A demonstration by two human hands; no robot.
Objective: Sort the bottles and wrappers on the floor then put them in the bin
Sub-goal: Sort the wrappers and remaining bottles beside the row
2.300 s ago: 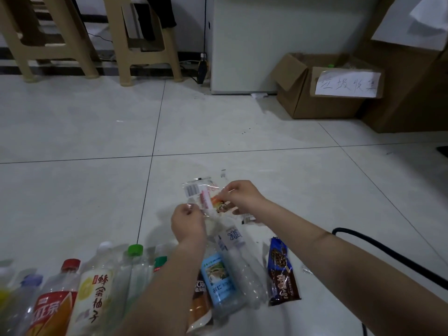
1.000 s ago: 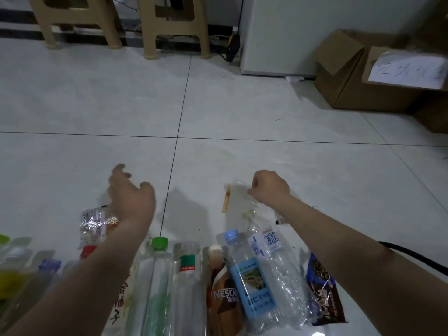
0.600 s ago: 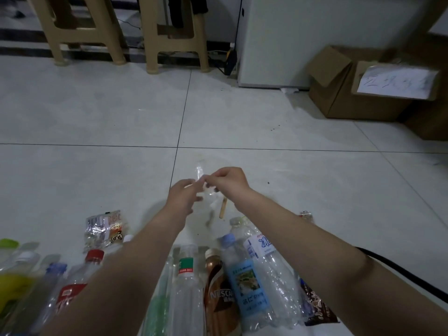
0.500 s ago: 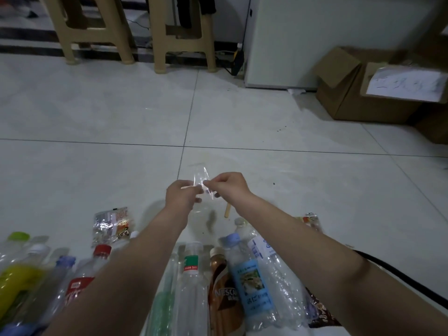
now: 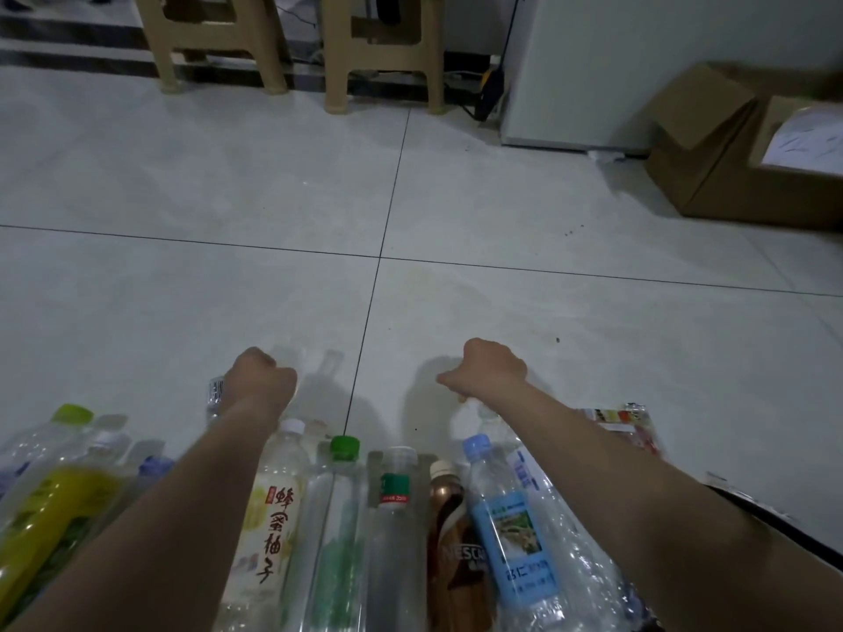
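Two bare hands are reaching out low over the pale tiled floor (image 5: 524, 212). The left hand (image 5: 262, 380) is clenching knuckles-up with its fingers hidden. A crinkled clear plastic wrapper with a barcode (image 5: 215, 396) is peeking out at its left edge, and I cannot tell whether the hand is gripping it. The right hand (image 5: 490, 369) is also curling downward, thumb pointing left, and whether it is holding anything cannot be told.

Nearer than both hands, bottles are lying side by side. Between the forearms are a pale tea bottle with a white cap (image 5: 273, 494), a clear bottle with a green cap (image 5: 342, 453) and a brown coffee bottle (image 5: 456, 540). Under the right forearm is a blue-capped water bottle (image 5: 511, 531). A colourful wrapper (image 5: 625, 424) is lying right of the right hand. An open brown cardboard box (image 5: 711, 175) is standing far beyond it.
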